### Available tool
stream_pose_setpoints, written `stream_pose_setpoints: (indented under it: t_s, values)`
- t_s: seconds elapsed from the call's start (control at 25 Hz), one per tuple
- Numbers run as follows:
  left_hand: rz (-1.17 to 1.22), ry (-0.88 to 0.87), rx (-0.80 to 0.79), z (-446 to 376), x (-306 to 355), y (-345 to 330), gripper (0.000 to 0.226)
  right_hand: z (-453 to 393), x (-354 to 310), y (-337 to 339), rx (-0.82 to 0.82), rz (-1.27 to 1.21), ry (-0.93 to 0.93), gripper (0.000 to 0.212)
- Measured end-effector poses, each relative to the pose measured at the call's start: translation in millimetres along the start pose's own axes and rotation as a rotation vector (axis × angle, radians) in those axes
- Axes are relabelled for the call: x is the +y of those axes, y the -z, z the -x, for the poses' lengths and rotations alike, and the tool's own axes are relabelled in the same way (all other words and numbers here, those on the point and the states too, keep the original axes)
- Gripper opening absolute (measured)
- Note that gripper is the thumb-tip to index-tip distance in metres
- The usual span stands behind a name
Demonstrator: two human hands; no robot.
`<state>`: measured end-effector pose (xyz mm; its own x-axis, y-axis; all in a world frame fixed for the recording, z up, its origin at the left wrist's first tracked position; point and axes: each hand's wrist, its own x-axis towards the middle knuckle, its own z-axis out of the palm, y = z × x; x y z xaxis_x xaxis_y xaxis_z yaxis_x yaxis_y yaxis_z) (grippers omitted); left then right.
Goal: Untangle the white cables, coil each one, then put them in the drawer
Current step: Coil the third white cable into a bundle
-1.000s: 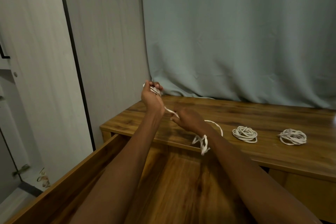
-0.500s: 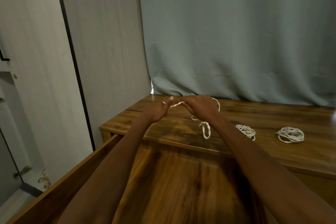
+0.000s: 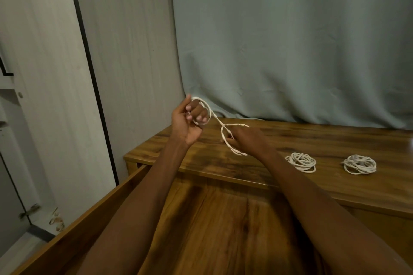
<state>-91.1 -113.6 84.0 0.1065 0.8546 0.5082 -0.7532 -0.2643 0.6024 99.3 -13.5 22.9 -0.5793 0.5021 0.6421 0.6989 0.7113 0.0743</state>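
My left hand (image 3: 188,121) is raised above the desk's left end, fingers curled, with loops of a white cable (image 3: 218,121) wound around them. The cable runs down and right to my right hand (image 3: 247,139), which grips it low over the desk; a loop hangs below that hand. Two coiled white cables lie on the desk top to the right, one (image 3: 301,161) near my right forearm and another (image 3: 359,164) farther right. The open wooden drawer (image 3: 73,239) stretches out below my arms.
The wooden desk (image 3: 335,140) stands against a grey-green curtain (image 3: 290,40). A pale wall panel and a door with a dark frame stand on the left. The drawer's left side wall runs diagonally toward me.
My left hand has risen from desk level and turned palm toward me with cable looped around its fingers. My right hand has dropped slightly and moved right, drawing the cable out between them.
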Motion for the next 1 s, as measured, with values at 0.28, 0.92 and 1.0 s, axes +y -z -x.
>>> stream_pose_setpoints:
  t_s: [0.28, 0.92, 1.0]
  values:
    - [-0.099, -0.428, 0.546, -30.7, -17.1, 3.4, 0.031, -1.2, -22.4, -15.4, -0.056, 0.100, 0.150, 0.019]
    - [-0.958, 0.691, -0.106, 18.3, -4.1, 23.8, 0.052, 1.3, 21.9, 14.5, 0.122, 0.343, 0.029, 0.028]
    - [-0.583, 0.669, -0.229, 20.2, -5.5, 16.4, 0.049, -0.8, 17.7, 10.5, 0.097, 0.309, 0.018, 0.034]
